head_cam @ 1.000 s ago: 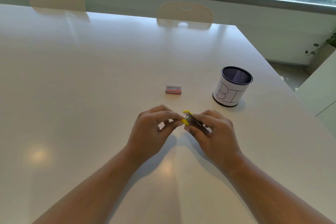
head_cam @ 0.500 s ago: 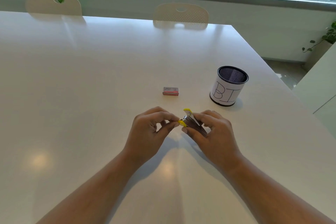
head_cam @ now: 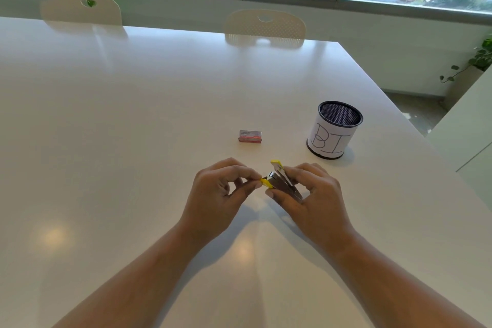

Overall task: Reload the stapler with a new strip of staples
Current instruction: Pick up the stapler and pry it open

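The stapler (head_cam: 279,184), a small yellow and metal unit, is held just above the white bench (head_cam: 133,128), between both hands and near the person. It stands hinged open: a yellow tip is raised at the top, a second yellow end points left, and the metal channel lies between them.

The right hand (head_cam: 311,200) is clamped around the stapler body, fingers over the top and thumb beneath. The left hand (head_cam: 221,189) has thumb and forefinger pinched together at the lower yellow end; whether a staple strip sits between them is too small to confirm.

A small staple box (head_cam: 250,136) lies on the bench beyond the hands, well apart from them. A mesh pen cup (head_cam: 334,129) with a lettered paper wrap stands to its right.

Assessment: the stapler is light and rigid, but sprung, so the open arm may snap shut; the body is best gripped by its sides, clear of the channel. A staple strip is likely brittle and should be held by its long edges and slid in straight.
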Action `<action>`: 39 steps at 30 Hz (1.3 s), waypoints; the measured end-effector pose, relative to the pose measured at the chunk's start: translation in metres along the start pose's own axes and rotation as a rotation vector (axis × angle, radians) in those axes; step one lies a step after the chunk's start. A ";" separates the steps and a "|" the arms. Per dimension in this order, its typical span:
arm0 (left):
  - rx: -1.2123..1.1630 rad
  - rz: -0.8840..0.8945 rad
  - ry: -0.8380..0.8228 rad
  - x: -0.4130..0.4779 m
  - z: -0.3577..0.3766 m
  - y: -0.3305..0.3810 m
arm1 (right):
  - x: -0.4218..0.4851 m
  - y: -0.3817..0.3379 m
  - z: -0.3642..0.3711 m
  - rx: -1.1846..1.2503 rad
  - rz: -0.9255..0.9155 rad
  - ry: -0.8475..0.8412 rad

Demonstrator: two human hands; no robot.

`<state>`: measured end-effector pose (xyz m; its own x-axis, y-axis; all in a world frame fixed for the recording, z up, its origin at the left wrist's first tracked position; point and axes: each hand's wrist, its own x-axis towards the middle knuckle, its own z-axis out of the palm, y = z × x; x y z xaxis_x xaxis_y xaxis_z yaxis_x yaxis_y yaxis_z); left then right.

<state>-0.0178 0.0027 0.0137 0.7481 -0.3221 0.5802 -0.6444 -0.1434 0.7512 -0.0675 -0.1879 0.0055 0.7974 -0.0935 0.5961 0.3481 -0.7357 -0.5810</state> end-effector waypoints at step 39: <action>-0.606 -0.305 0.157 -0.011 0.003 0.060 | 0.016 -0.045 -0.054 0.513 0.222 -0.157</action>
<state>-0.0655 -0.0056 0.0516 0.9251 -0.2053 0.3193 -0.2333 0.3563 0.9048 -0.0973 -0.1922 0.0709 0.9287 -0.0791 0.3623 0.3269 -0.2866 -0.9005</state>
